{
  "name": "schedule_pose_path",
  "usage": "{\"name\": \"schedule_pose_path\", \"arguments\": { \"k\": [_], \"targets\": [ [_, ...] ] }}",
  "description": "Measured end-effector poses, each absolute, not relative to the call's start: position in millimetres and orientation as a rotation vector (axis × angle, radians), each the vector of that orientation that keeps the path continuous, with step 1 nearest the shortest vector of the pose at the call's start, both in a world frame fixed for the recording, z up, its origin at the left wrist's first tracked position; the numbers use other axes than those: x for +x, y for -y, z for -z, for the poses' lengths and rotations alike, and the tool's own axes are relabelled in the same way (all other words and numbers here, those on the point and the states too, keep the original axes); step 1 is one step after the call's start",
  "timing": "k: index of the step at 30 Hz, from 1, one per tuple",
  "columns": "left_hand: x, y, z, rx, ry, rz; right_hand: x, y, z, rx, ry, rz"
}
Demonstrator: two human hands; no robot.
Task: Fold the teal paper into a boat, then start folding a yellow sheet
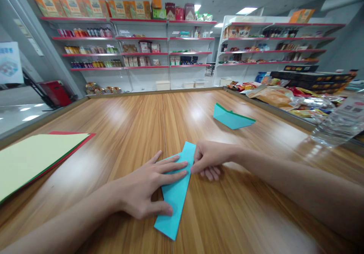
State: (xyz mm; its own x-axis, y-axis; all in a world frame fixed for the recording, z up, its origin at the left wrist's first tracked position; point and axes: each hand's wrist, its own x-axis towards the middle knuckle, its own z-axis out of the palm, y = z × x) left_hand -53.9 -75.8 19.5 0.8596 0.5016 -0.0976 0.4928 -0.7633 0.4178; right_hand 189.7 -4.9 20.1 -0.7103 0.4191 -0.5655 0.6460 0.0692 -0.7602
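A folded strip of light-blue paper (175, 201) lies slanted on the wooden table in front of me, a second blue layer showing at its left side. Across it my left hand (145, 185) rests flat, fingers spread and pressing the sheet down. My right hand (210, 159) is closed at the strip's right edge, its thumb and bent index finger on the fold and the other fingers curled under. Farther back to the right sits a folded paper boat (233, 118), blue with a green upper edge.
On the left of the table (127, 125) lies a stack of coloured paper (36, 155), pale yellow on top with green and red below. A clear plastic bottle (338, 121) stands at the right, near packaged snacks (284, 98). Stocked shelves (139, 37) line the back.
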Motion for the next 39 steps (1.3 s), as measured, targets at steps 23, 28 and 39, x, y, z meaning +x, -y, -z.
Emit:
{"name": "schedule_pose_path", "arguments": {
  "k": [23, 28, 39],
  "targets": [
    [-46, 81, -17, 2.600, -0.826, -0.018, 150, 69, -23, 0.950, -1.947, 1.564],
    [-46, 81, -19, 2.596, -0.806, -0.030, 149, 64, -21, 0.948, -1.886, 1.591],
    [-42, 84, -28, 2.584, -0.736, -0.004, 151, 58, -25, 1.018, -1.890, 1.584]
  ]
}}
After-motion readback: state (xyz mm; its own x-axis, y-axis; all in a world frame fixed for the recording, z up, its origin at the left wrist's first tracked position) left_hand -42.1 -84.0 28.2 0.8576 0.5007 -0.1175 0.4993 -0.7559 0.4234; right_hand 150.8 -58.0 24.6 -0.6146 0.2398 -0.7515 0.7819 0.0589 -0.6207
